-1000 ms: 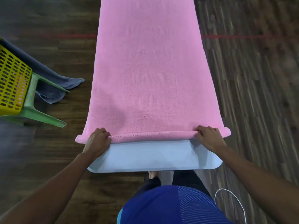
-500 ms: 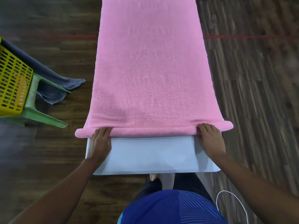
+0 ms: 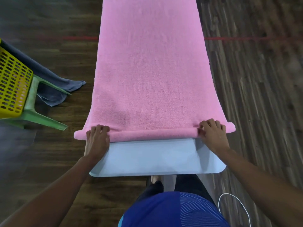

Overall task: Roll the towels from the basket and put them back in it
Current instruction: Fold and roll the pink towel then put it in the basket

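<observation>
Wood floor (image 3: 254, 95) surrounds a pale table (image 3: 155, 158). At left, a yellow basket (image 3: 14, 82) sits on a green stool (image 3: 32, 112), with a grey towel (image 3: 54, 86) draped over its far side. Along the table lies the pink towel (image 3: 150, 71); the left hand (image 3: 97, 141) and right hand (image 3: 212, 135) curl over its rolled near edge.

Bare forearms rise from the lower corners, left hand (image 3: 97, 138) at centre-left, right hand (image 3: 212, 133) at centre-right, each with fingers curled over the pink terry towel (image 3: 150, 79).
</observation>
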